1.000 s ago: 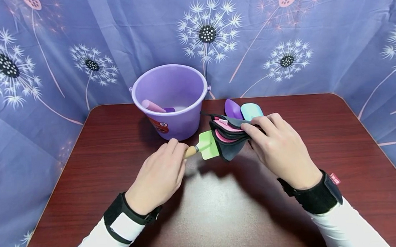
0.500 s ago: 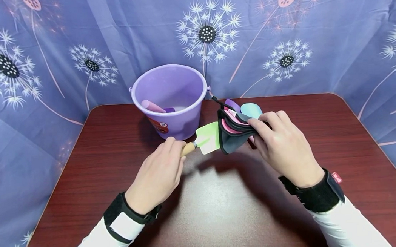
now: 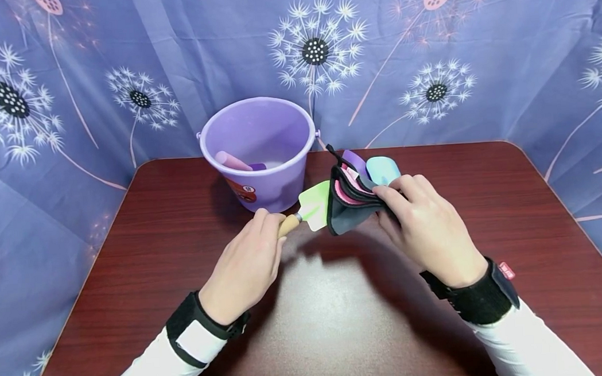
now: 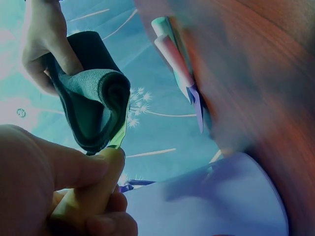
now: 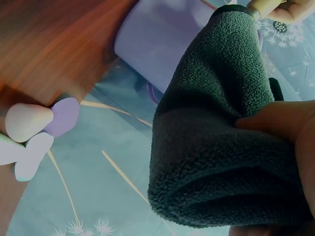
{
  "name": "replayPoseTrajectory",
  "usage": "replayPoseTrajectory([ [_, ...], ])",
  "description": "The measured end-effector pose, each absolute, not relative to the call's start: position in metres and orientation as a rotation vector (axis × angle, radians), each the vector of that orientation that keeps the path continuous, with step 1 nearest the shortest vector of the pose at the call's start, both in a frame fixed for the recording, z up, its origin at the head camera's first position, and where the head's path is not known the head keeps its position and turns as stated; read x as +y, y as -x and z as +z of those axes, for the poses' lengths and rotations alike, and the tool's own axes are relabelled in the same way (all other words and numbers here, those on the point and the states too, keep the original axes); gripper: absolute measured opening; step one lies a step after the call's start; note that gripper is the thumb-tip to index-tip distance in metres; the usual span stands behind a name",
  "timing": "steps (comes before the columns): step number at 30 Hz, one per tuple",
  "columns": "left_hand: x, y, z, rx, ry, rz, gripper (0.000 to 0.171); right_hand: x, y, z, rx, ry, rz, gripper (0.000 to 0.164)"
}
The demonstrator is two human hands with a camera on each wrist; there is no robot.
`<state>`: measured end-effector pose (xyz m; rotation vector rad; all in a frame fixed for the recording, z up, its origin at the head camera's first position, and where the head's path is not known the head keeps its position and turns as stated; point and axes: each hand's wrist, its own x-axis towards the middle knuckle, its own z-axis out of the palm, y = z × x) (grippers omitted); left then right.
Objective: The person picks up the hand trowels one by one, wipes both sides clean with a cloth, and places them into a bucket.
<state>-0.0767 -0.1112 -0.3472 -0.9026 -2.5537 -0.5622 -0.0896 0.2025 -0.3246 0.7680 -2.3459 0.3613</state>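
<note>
The left hand point(image 3: 245, 266) is gripping a garden trowel point(image 3: 313, 206) by its handle point(image 3: 288, 225), likely surest; the right hand point(image 3: 430, 232) is pinching soft-looking fleece cloth point(image 3: 351, 215).

The dark red wood-grain table point(image 3: 139, 249) carries 1 purple bucket point(image 3: 282, 186), upright near the rear edge. 1 purple tool point(image 3: 354, 160) and 1 light blue tool point(image 3: 382, 170) lie to its right, partly hidden.

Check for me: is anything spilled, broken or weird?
Nothing stands out: no spill shows, and the bucket stands upright. What shows of the trowel in the left hand looks unbroken; the cloth hides its tip.
</note>
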Motion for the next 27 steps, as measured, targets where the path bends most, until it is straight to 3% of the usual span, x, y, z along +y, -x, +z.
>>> replayPoseTrajectory([
  [11,-0.1077,0.0752,-0.3493,-2.549,0.936,-0.568,0.027,0.1963,0.0875,-0.3263,-2.344,-0.865,0.385,0.039],
  [27,-0.1052,0.0734,-0.3485,-2.565,0.944,-0.548,0.027,0.1928,0.0863,-0.3241,-2.371,-0.946,0.343,0.031],
])
